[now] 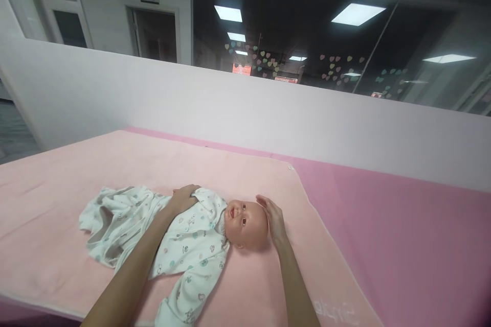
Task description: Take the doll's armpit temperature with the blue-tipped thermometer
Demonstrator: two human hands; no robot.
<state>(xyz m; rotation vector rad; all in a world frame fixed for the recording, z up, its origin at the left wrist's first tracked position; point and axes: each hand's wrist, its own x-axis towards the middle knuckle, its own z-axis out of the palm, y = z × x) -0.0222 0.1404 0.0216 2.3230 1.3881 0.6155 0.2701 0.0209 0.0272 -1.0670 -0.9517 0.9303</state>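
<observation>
A baby doll (249, 225) lies on its back, its head toward the right. It wears a white long-sleeved garment (187, 245) with a small coloured print; the loose lower part lies crumpled at the left. My left hand (184, 200) reaches across the doll and is closed over the far side of its body by the sleeve, with cloth between thumb and fingers. Against the crown of the doll's head rests my right hand (273, 217), its fingers stretched out and cupping the curve. The near sleeve (187, 291) extends toward me.
Beneath the doll is a light pink mat (245, 286) with a pale edge, spread over a darker pink surface (402, 235). A low white partition (268, 112) runs along the back. Beyond it are a large window (307, 36) with heart stickers and two doorways.
</observation>
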